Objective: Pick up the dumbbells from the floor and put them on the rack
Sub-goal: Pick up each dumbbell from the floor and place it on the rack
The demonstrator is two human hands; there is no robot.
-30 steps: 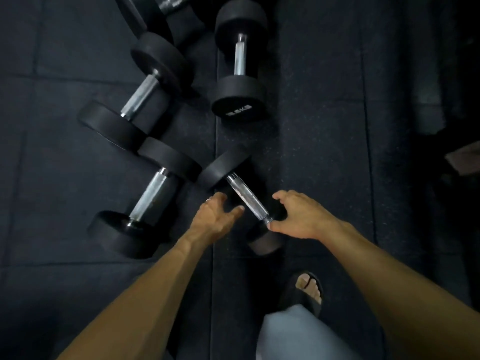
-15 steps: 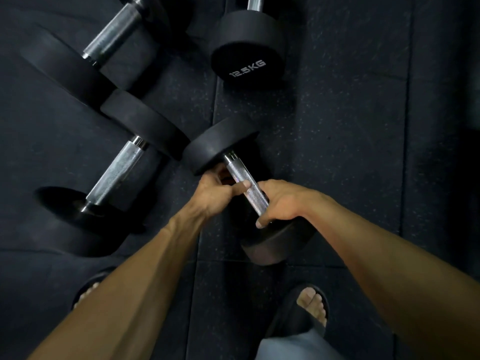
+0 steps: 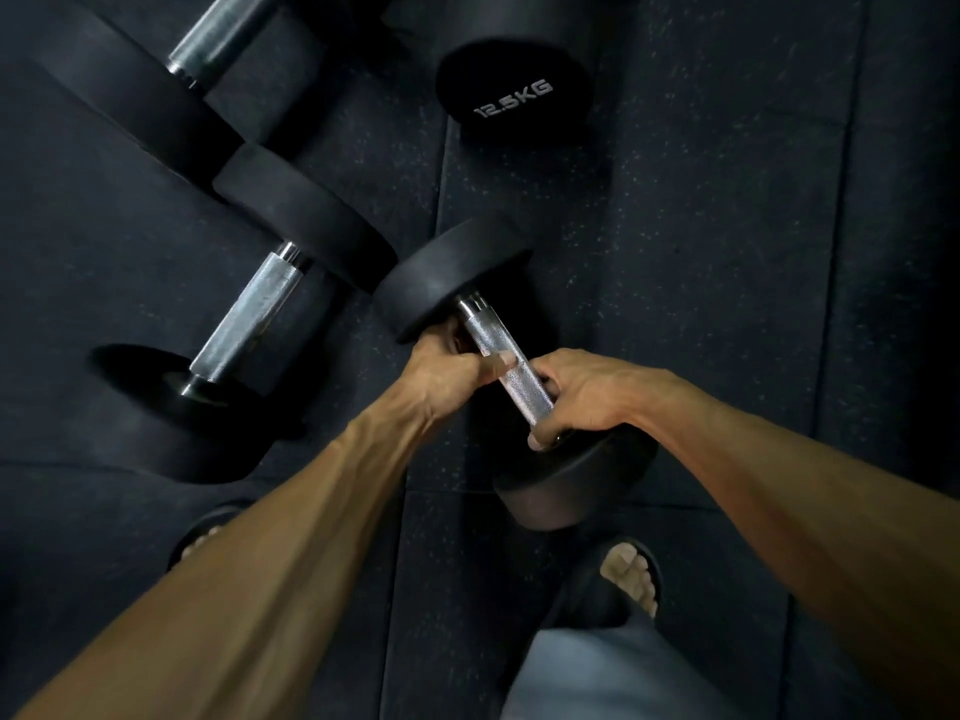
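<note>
A black dumbbell with a knurled steel handle [image 3: 511, 374] lies slanted on the dark rubber floor [image 3: 727, 304] in the middle of the view. My left hand [image 3: 447, 371] grips the upper part of its handle, close under the far head [image 3: 447, 278]. My right hand [image 3: 587, 392] grips the lower part, just above the near head [image 3: 571, 480]. Both thumbs wrap over the bar. No rack is in view.
A larger dumbbell [image 3: 249, 319] lies to the left, its upper head touching the held one. Another dumbbell [image 3: 218, 39] lies at the top left. A head marked 12.5KG [image 3: 514, 96] is at the top. My sandalled feet [image 3: 631, 574] stand below.
Both hands reached in and closed round the dumbbell's handle. The camera has come lower and closer, so the dumbbells look larger.
</note>
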